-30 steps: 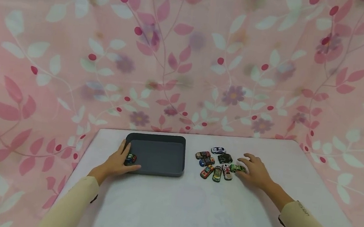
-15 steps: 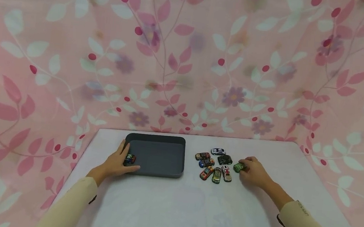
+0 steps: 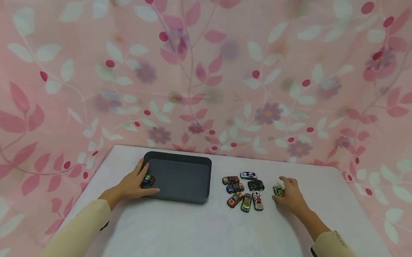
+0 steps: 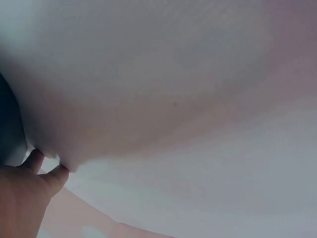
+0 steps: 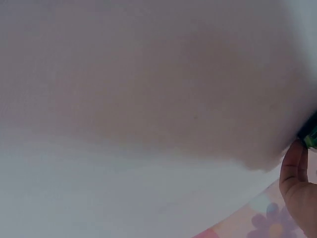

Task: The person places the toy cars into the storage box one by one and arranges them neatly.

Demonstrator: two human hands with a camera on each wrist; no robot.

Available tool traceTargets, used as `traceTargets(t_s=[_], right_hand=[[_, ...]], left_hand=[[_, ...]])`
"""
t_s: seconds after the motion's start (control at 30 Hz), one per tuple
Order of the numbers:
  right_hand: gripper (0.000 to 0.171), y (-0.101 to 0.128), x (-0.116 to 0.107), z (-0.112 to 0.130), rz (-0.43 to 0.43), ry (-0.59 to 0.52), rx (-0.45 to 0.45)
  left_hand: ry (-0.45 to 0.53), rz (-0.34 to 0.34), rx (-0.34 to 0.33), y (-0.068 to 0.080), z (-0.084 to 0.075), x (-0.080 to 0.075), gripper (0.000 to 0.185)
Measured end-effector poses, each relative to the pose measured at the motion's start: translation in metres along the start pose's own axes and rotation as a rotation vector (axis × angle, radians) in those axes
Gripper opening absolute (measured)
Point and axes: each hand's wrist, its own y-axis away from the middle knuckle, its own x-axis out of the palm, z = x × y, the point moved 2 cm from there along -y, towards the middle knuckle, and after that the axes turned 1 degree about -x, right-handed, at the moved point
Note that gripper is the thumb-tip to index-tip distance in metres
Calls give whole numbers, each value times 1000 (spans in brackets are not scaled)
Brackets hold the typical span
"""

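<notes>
In the head view, my left hand (image 3: 133,184) rests at the left end of a dark grey tray (image 3: 181,180), fingers stretched along its side and thumb at the near rim. Close to that thumb, a small dark toy car (image 3: 149,179) sits inside the tray, partly hidden by the fingers. Over on the right, my right hand (image 3: 292,197) pinches a green toy car (image 3: 278,189) between thumb and fingers, just beside the other cars. The right wrist view catches only a corner of this green toy car (image 5: 310,136) at its edge, above the fingertips.
Between the tray and my right hand lies a loose cluster of toy cars, among them a white one (image 3: 248,175), a black one (image 3: 256,185) and an orange one (image 3: 234,199). A white cloth covers the table (image 3: 193,237). Pink floral fabric (image 3: 209,103) hangs behind it.
My right hand has closed its fingers on the green toy car and drawn it slightly right, away from the cluster, turning it. The left hand stays at the tray.
</notes>
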Motion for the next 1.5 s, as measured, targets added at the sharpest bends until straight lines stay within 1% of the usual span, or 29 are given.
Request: traceTargets(t_s=[0.07,0.27,0.4,0.5,0.67,0.73,0.83,0.93,1.0,1.13,1.2,1.3,1.4,1.5], right_hand=[[72,-2,-1,-4,8,-13,34],[59,-9,-10,-22,38,42,118],[58,-15,-9,-28,70,40,111],[56,-21,-5,-27,84,48,88],[54,-26,-3,-21,66,69,76],[55,-28,-4,-19,62,68,85],[54,-30,-4,-17,59,58,103],[53,-32,-5,-15,78,38,115],[52,-34,-7,-14,99,31,117],[54,-37,-21,-15,113,50,147],[55,-40,-28,-14,83,55,170],[54,-47,-33,-8,11,51,185],[50,-59,-29,7,-63,42,157],[46,-72,-23,29,-109,10,114]], left_hand=[[3,-4,-6,3,1,1,117],[30,-14,-9,7,-2,2,118],[37,-13,-16,6,-5,-2,118],[40,-13,-15,6,-6,-2,118],[33,-10,-10,1,-5,2,119],[39,-2,-14,0,-4,2,119],[72,14,-11,0,-4,1,121],[100,28,-12,0,-3,-1,124],[102,35,-19,0,-3,-2,126],[97,38,-26,-2,-7,-1,128],[104,38,-21,-3,-10,0,128],[111,33,-9,-3,-11,2,128],[114,27,-16,0,-8,1,127],[111,21,-21,0,-5,-1,127]])
